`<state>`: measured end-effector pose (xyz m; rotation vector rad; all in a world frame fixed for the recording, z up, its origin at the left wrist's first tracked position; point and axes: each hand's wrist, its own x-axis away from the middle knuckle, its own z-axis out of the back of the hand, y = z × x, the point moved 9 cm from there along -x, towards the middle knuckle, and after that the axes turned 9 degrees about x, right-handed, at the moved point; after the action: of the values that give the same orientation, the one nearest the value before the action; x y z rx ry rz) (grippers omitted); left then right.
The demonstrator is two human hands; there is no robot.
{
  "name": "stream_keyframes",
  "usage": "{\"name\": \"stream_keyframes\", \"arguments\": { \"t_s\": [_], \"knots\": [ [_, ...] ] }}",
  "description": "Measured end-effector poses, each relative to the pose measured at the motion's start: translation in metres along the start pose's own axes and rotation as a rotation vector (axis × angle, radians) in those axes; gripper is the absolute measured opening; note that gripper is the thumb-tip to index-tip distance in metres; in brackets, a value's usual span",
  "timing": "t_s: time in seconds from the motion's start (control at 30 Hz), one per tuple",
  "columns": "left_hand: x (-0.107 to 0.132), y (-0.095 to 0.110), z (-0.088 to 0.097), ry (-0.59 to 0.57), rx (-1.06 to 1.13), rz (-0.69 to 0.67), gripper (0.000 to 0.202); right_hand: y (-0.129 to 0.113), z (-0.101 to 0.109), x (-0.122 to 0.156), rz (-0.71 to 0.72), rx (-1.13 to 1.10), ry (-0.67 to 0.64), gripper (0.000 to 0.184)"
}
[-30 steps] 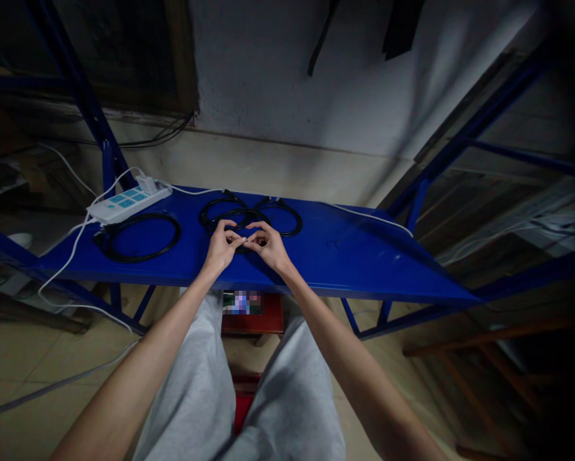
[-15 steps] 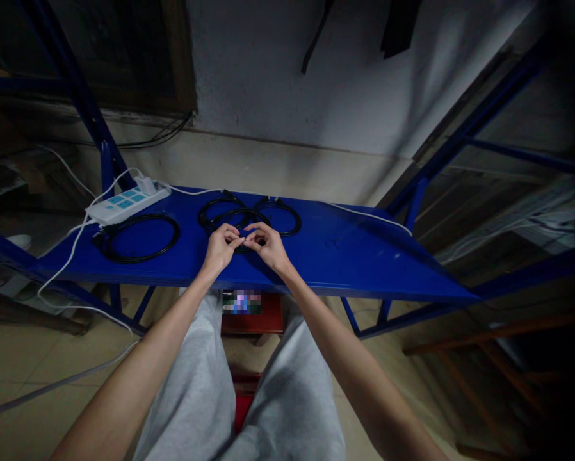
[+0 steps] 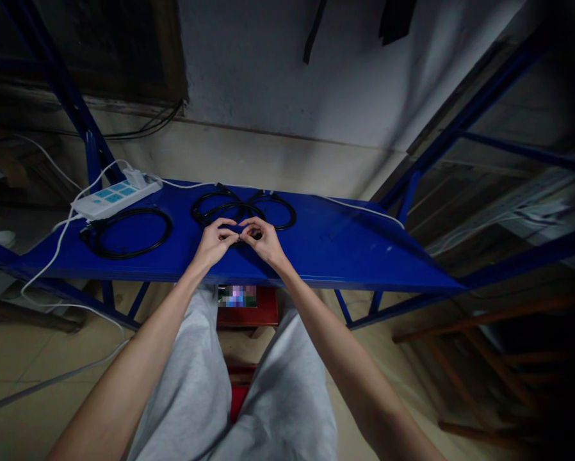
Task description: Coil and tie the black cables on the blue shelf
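Observation:
My left hand (image 3: 214,243) and my right hand (image 3: 264,242) meet above the front half of the blue shelf (image 3: 345,256). Thumb and fingers curl into a pinch on each, and the tips nearly touch. Whatever sits between them is too small to make out. Just behind and below the fingers lie overlapping coils of black cable (image 3: 294,216), partly covered by my hands. Another coiled black cable (image 3: 134,255) rests to the left, apart from my left hand.
A white power strip (image 3: 95,205) with a plug in it stands at the shelf's left end. A white cord (image 3: 355,203) runs along the back edge. Blue uprights (image 3: 405,198) frame both ends. Below the shelf is a red stool (image 3: 266,310) with a blurred-out item on it.
The whole view has shifted slightly, so everything sits a little further left and higher. My hands stay together in the same place over the cables, fingers still pinched.

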<state>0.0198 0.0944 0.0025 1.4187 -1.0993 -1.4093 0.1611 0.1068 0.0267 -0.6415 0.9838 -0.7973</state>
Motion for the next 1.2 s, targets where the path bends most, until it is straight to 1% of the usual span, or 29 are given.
{"name": "stream_keyframes", "arguments": {
  "t_s": [0.1,0.2,0.4,0.57,0.77,0.93,1.1,1.2],
  "knots": [
    [0.002,0.007,-0.007,-0.037,-0.044,-0.027,0.042,0.002,0.001,0.0,-0.012,0.023,0.019,0.026],
    [0.002,0.01,-0.011,-0.057,-0.09,-0.042,0.047,0.002,-0.001,0.0,-0.015,0.014,0.008,0.027],
    [0.001,0.007,-0.011,-0.082,-0.125,-0.067,0.039,-0.002,-0.003,-0.001,-0.018,-0.023,-0.011,0.029],
    [0.001,0.007,-0.007,-0.061,-0.13,-0.07,0.037,0.003,-0.005,-0.002,-0.022,0.055,-0.026,0.031],
    [0.001,0.007,-0.006,-0.064,-0.16,-0.08,0.033,0.011,-0.007,-0.001,-0.009,0.182,-0.004,0.035],
    [0.001,0.007,-0.005,-0.062,-0.15,-0.104,0.03,0.011,-0.008,-0.001,0.009,0.221,-0.004,0.032],
    [0.001,0.01,-0.003,-0.033,-0.156,-0.128,0.027,0.012,-0.008,-0.001,-0.009,0.234,-0.009,0.03],
    [0.002,0.012,-0.003,-0.018,-0.13,-0.135,0.03,0.014,-0.009,-0.001,-0.011,0.224,-0.014,0.024]
  ]
}}
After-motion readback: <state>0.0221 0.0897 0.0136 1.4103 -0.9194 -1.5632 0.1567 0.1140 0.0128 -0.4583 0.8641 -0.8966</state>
